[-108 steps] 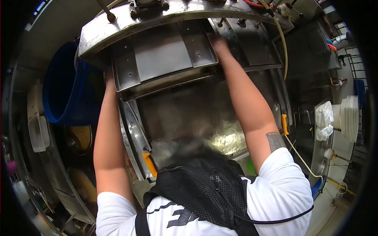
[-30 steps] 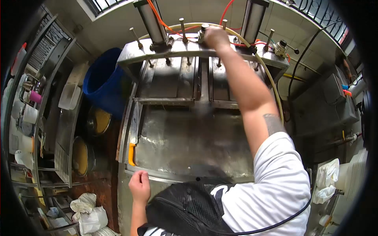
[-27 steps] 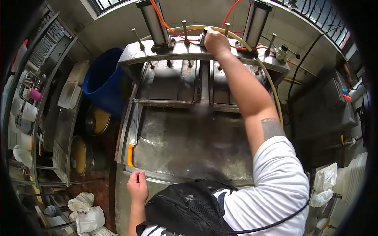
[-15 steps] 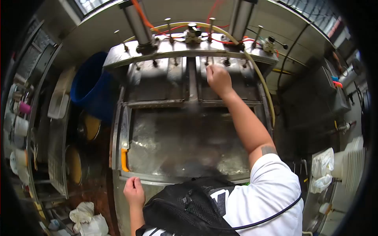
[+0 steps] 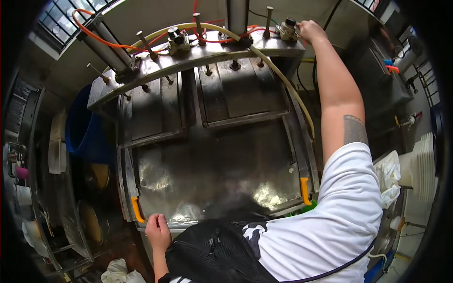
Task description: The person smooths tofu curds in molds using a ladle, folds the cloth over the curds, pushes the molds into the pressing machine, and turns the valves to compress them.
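Observation:
My right hand [image 5: 312,32] is raised to the far right end of the metal press frame [image 5: 155,74]. Its fingers are closed round the end of the lever on the right-hand valve [image 5: 287,29]; most of the lever is hidden. My left hand [image 5: 158,233] hangs by the front edge of the metal table [image 5: 222,165], fingers curled, with nothing seen in it. Close to it is an orange-handled knife [image 5: 137,209] along the table's left side. Another orange handle [image 5: 305,190] lies at the right side. Two metal press plates [image 5: 238,92] sit below the frame.
Pneumatic cylinders [image 5: 237,16] rise from the frame, with orange tubes and a yellow hose [image 5: 283,80] around them. A blue barrel [image 5: 87,127] stands at left, beside shelving. White stacked trays [image 5: 424,162] and a plastic bag [image 5: 388,179] are at right.
My right hand has moved from above the right press plate to the valve lever at the far right. The view has turned, and the right orange handle now shows. My left hand stays low.

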{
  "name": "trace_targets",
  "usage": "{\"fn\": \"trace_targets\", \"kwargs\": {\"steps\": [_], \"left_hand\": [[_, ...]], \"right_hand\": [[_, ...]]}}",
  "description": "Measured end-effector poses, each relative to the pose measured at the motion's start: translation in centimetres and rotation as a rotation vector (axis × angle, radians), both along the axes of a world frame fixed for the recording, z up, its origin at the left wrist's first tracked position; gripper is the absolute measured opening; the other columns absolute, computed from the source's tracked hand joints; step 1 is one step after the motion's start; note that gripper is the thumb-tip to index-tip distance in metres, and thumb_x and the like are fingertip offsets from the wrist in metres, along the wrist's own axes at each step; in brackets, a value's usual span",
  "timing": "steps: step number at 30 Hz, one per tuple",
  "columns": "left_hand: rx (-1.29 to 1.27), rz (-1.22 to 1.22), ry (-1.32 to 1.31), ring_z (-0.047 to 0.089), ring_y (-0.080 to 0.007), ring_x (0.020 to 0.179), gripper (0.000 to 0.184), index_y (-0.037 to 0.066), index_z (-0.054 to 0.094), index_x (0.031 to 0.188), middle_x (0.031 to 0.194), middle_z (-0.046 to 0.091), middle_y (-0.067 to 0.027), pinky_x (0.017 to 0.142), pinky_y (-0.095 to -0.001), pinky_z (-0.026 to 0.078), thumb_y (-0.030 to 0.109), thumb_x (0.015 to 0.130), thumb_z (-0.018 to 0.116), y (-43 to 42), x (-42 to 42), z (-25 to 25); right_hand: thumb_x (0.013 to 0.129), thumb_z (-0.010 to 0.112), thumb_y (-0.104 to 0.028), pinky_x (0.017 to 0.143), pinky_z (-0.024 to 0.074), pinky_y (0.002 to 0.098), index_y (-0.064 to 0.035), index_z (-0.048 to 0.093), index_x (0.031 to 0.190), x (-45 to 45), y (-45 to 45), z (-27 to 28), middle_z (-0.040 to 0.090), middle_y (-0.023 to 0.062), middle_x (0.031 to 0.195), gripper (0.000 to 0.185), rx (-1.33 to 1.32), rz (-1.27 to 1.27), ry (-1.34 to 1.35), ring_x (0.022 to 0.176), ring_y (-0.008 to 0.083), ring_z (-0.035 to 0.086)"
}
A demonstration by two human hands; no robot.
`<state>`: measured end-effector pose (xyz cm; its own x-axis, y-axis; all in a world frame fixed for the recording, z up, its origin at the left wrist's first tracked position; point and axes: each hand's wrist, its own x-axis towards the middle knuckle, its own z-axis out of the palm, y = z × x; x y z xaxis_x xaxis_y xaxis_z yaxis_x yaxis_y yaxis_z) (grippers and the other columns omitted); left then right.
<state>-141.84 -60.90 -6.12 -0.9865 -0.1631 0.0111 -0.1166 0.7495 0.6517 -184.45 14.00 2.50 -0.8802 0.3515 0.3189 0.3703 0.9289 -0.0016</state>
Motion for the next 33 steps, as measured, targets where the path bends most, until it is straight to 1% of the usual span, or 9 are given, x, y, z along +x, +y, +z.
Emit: {"fn": "trace_targets", "kwargs": {"steps": [3,7,11,15,22,26,30,32,33], "left_hand": [[0.014,-0.018,0.011,0.064,-0.0243,0.073,0.019,-0.001,0.067,0.1,0.08,0.067,-0.0132,0.069,-0.037,0.052,0.017,0.104,0.065,0.3,-1.2,0.0],[0.056,-0.011,-0.027,0.063,-0.0236,0.072,0.019,-0.001,0.067,0.099,0.08,0.067,-0.0124,0.069,-0.0361,0.052,0.017,0.104,0.065,1.2,-1.6,1.2],[0.044,-0.059,0.009,0.062,-0.0222,0.071,0.02,-0.001,0.067,0.099,0.08,0.066,-0.0115,0.068,-0.0355,0.051,0.018,0.105,0.064,0.7,-1.4,0.0],[0.034,-0.061,0.088,0.061,-0.0211,0.071,0.021,-0.001,0.067,0.1,0.08,0.066,-0.0113,0.067,-0.0352,0.051,0.019,0.105,0.065,0.2,-0.9,0.0],[0.088,0.041,0.038,0.062,-0.0208,0.072,0.02,-0.001,0.067,0.101,0.081,0.066,-0.0117,0.068,-0.0347,0.051,0.019,0.105,0.064,-0.6,0.5,-0.6],[0.063,0.041,0.024,0.062,-0.0209,0.072,0.02,-0.001,0.067,0.101,0.081,0.066,-0.012,0.067,-0.0349,0.051,0.019,0.105,0.064,-0.2,1.2,0.5],[0.078,0.06,0.033,0.061,-0.0213,0.071,0.021,-0.001,0.067,0.1,0.08,0.066,-0.0124,0.067,-0.035,0.05,0.018,0.105,0.064,-0.9,1.6,0.0],[0.067,0.035,0.088,0.059,-0.0106,0.068,0.022,0.0,0.068,0.099,0.075,0.064,-0.0026,0.064,-0.0279,0.049,0.021,0.106,0.065,-1.1,1.6,-0.5],[0.062,0.033,0.087,0.059,-0.0106,0.068,0.022,0.0,0.068,0.099,0.075,0.064,-0.0026,0.064,-0.0279,0.049,0.021,0.106,0.065,-1.1,1.6,-0.6]], "right_hand": [[0.108,0.048,-0.04,0.095,0.0557,0.0542,-0.0126,0.072,0.114,2.6,-3.2,0.3,0.073,0.0194,0.117,0.036,0.022,-0.029,0.194,0.111,0.043,0.069],[0.109,0.049,-0.04,0.096,0.056,0.0535,-0.017,0.071,0.123,2.3,-3.7,0.4,0.07,0.018,0.125,0.035,-0.015,-0.069,0.185,0.116,0.0417,0.068],[0.109,0.048,-0.037,0.098,0.0553,0.0532,-0.015,0.069,0.123,1.8,-2.8,0.7,0.064,0.0167,0.133,0.034,-0.02,-0.098,0.18,0.12,0.0408,0.066],[0.11,0.045,-0.038,0.099,0.0556,0.0519,-0.0142,0.068,0.123,2.9,-4.5,0.4,0.065,0.0154,0.132,0.035,0.027,-0.096,0.188,0.119,0.0399,0.067],[0.108,0.049,-0.033,0.1,0.0549,0.0504,-0.0161,0.069,0.124,2.5,-4.4,0.2,0.065,0.0161,0.132,0.031,-0.027,-0.117,0.191,0.121,0.0386,0.067],[0.106,0.05,-0.031,0.105,0.0516,0.0499,-0.0172,0.068,0.128,0.7,-2.3,-0.6,0.057,0.0177,0.143,0.031,-0.095,-0.127,0.2,0.127,0.0389,0.063],[0.108,0.048,-0.039,0.106,0.0511,0.05,-0.0148,0.068,0.128,1.3,-3.2,-0.2,0.054,0.0174,0.145,0.037,-0.126,-0.139,0.195,0.129,0.0382,0.061],[0.109,0.047,-0.043,0.103,0.0528,0.0505,-0.014,0.068,0.127,2.1,-4.5,0.6,0.06,0.0169,0.139,0.04,-0.089,-0.129,0.189,0.125,0.039,0.064],[0.11,0.046,-0.043,0.102,0.0538,0.0508,-0.0139,0.068,0.126,3.0,-6.0,1.1,0.062,0.017,0.135,0.04,-0.064,-0.144,0.162,0.122,0.0396,0.065]]}}
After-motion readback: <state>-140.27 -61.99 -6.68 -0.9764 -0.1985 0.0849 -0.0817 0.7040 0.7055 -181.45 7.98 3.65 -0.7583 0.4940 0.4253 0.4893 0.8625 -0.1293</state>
